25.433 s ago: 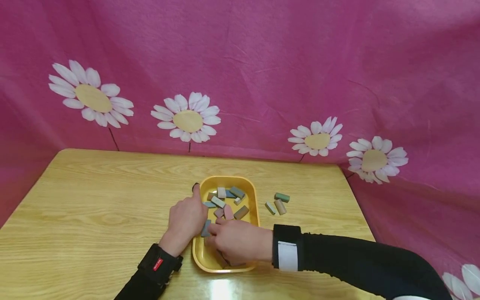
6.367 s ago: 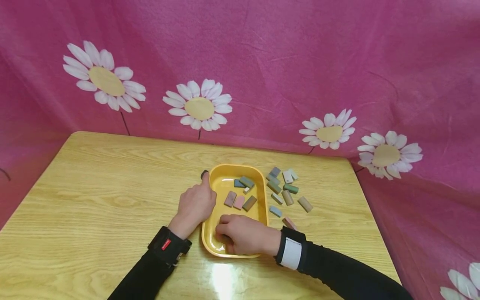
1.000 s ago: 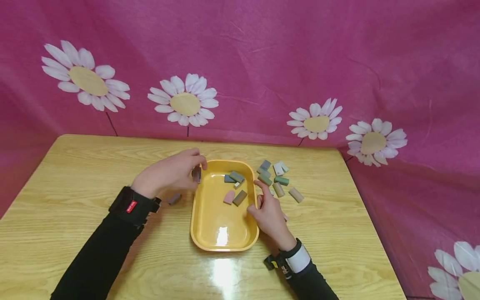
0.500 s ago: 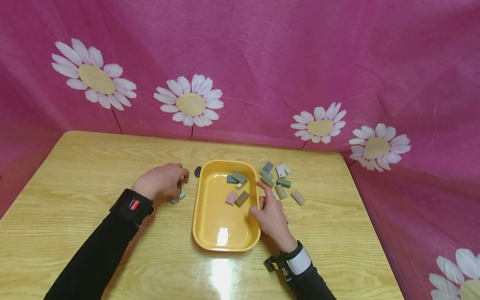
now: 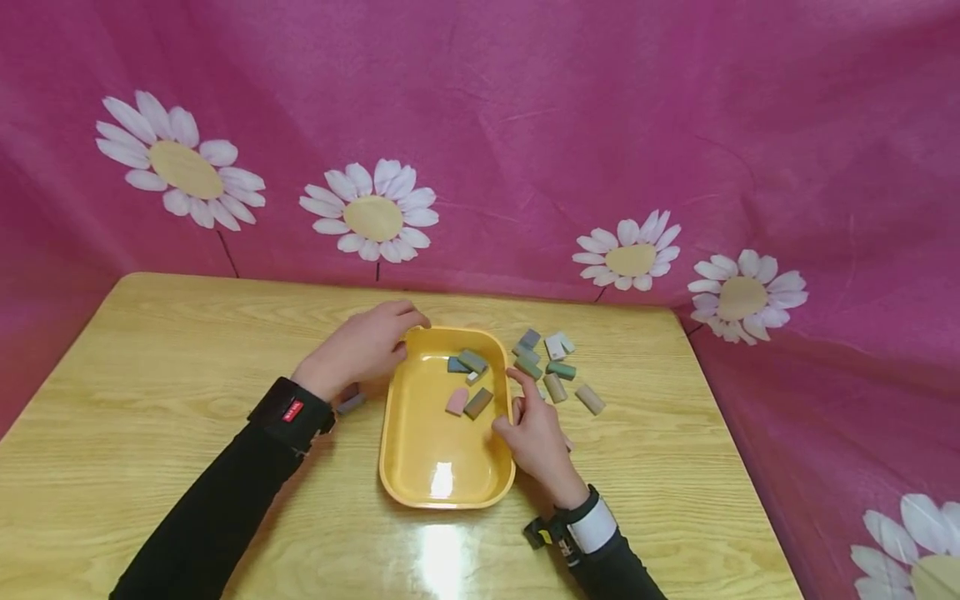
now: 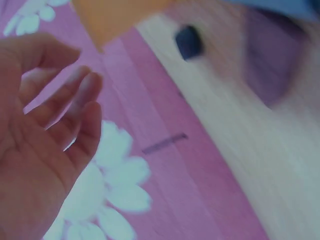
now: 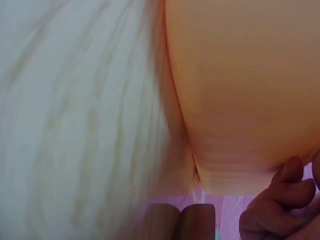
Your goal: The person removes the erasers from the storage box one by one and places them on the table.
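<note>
Pinching the right rim of the yellow tray, the right hand sets its thumb over the inner edge and its fingers outside, which we read as a hold to stop the tray sliding. Left hand is at the tray's upper-left corner, fingers spread and loosely bent, nothing held that we can see; whether it touches the rim, we can't tell. Tray sits flat, just below frame centre, presumably so both hands reach it. In its upper right part we count five: pink arched block, brown block, green block, blue block, small white block. Left of the tray, by the left wrist, we get a purplish block on the table, partly hidden. Right of the tray, a loose cluster of blocks, likely there to be out of the hands' way. Pink daisy curtain fills the top.
</note>
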